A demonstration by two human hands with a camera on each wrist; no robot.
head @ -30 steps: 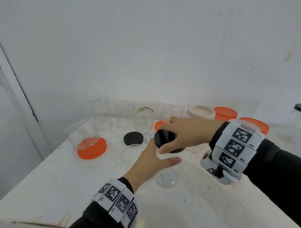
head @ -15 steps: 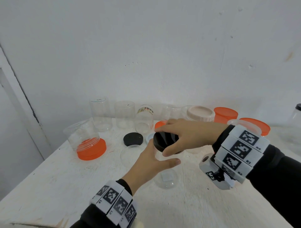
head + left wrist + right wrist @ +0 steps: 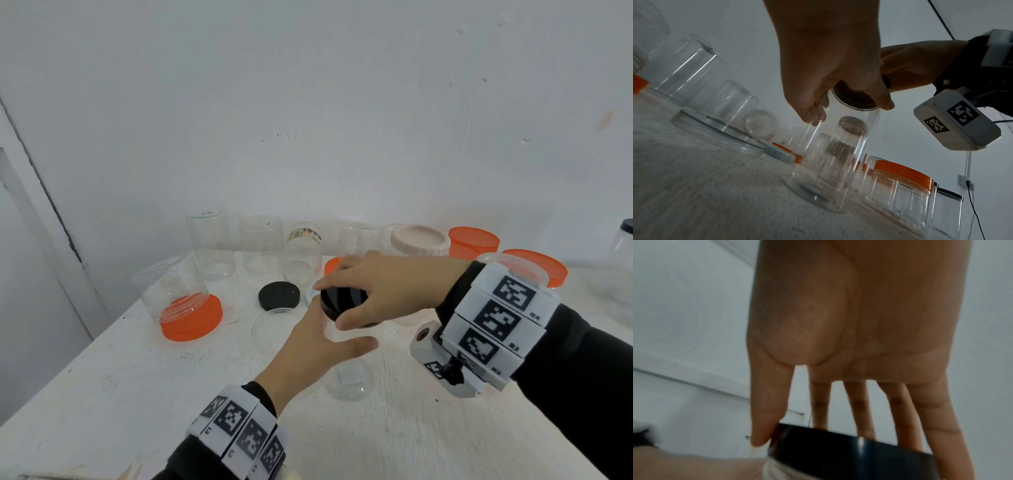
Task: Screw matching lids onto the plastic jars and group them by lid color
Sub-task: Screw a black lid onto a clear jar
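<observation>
A tall clear jar (image 3: 352,382) stands upright on the white table (image 3: 113,387), mid-front. My left hand (image 3: 318,346) grips its upper wall from the near side, thumb across the front. A black lid (image 3: 346,301) sits on the jar's mouth, and my right hand (image 3: 334,305) grips its rim from above with thumb and fingers. In the left wrist view the jar (image 3: 830,162) rises from the table with the black lid (image 3: 855,99) on top. The right wrist view shows fingers (image 3: 861,410) spread round the black lid (image 3: 849,449).
A second black lid (image 3: 279,295) and a clear flat lid (image 3: 274,330) lie left of the jar. An inverted jar on an orange lid (image 3: 190,317) stands further left. Open clear jars (image 3: 210,243) line the wall; orange-lidded jars (image 3: 474,241) stand back right.
My right hand has twisted on the black lid, its index finger sweeping left and its wrist dropping a little. The left hand and the jar have stayed in place.
</observation>
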